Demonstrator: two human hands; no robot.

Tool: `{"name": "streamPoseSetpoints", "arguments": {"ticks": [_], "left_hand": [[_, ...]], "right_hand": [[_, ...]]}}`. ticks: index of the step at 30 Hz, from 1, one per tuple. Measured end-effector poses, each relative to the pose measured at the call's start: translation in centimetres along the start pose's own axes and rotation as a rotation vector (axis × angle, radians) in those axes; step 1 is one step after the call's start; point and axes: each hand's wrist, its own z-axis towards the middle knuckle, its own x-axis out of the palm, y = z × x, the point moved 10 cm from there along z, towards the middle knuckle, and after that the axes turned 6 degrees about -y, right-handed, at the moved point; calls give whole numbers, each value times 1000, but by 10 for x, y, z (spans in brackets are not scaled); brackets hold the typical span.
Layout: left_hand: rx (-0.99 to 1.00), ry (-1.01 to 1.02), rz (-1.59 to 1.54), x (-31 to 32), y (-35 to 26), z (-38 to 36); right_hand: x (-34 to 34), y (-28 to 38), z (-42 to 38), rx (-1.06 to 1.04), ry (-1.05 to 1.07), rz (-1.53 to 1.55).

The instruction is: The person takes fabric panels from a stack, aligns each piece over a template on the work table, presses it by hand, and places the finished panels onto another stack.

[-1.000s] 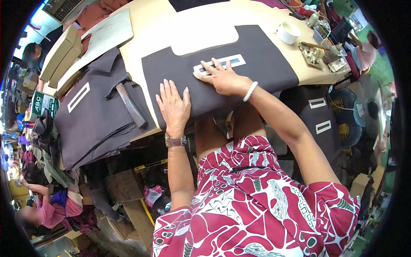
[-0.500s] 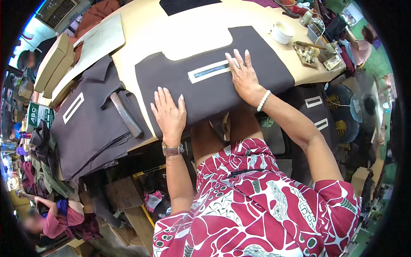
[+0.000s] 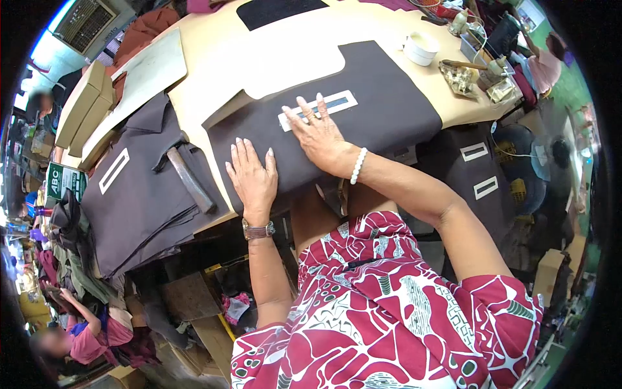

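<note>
A dark fabric piece (image 3: 382,91) with a cut-out far edge lies on the pale table. A white-framed slot (image 3: 337,102) with a bluish strip inside is on it. My left hand (image 3: 253,178) rests flat on the fabric near its left edge, fingers apart, a watch on the wrist. My right hand (image 3: 319,137), with a beaded bracelet at the wrist, lies on the fabric with fingers spread, fingertips over the left end of the slot. Neither hand holds anything.
To the left, a hammer (image 3: 188,178) lies on stacked dark fabric (image 3: 133,201). A white tape roll (image 3: 421,48) and a brush in a glue-stained container (image 3: 460,78) stand at the back right. People (image 3: 91,337) sit at the far left and upper right.
My right hand has slid left along the slot, from its right end to its left end. My left hand stays on the fabric. The view has shifted slightly.
</note>
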Motion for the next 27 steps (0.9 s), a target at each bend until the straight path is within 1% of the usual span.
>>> {"name": "streamPoseSetpoints", "arguments": {"ticks": [1,4,5,6,8,9,11,12,13,14,15,16,18,19,21,22,23,24,25,26,27], "left_hand": [[0,3,1,0,0,1],[1,27,7,-1,0,4],[10,26,13,-3,1,6],[38,3,16,-10,-2,11],[15,81,-37,-14,3,24],[-57,90,-110,-15,16,33],[-138,-40,17,-29,35,44],[-201,-97,89,-39,41,48],[-213,-104,103,-37,45,52],[-226,-111,120,-32,52,54],[-242,-117,140,-28,58,56],[-237,-116,79,-22,63,60],[-227,-102,-43,-14,68,68],[-195,-128,-81,-13,64,72],[-275,-177,-421,-17,65,83],[-315,-204,-591,-22,65,88],[-232,-307,-622,-40,61,96],[-263,-311,-849,-53,52,100],[-211,-349,-885,-70,49,105],[-159,-383,-921,-82,46,108],[-157,-424,-848,-96,43,107]], "right_hand": [[2,1,1,2,-43,1],[0,-9,-2,24,-80,249],[-2,-10,-3,-4,-84,367],[-3,-22,-4,30,-43,518],[-5,-56,-9,98,42,815],[-4,-88,-15,215,-156,842],[12,-159,-45,543,-243,585],[27,-194,-62,694,-186,502],[45,-224,-82,848,-224,324],[53,-246,-99,982,-157,297],[56,-258,-111,1066,-111,251],[62,-264,-115,1081,-68,363],[65,-266,-111,1078,-177,465],[71,-268,-106,1080,-187,553],[81,-270,-94,1081,-208,732],[77,-273,-94,1090,-311,751],[73,-275,-93,1095,-415,769],[70,-278,-93,1098,-520,788],[64,-280,-94,1091,-631,739],[71,-282,-95,1121,-656,812],[75,-283,-97,1152,-681,885]]}}
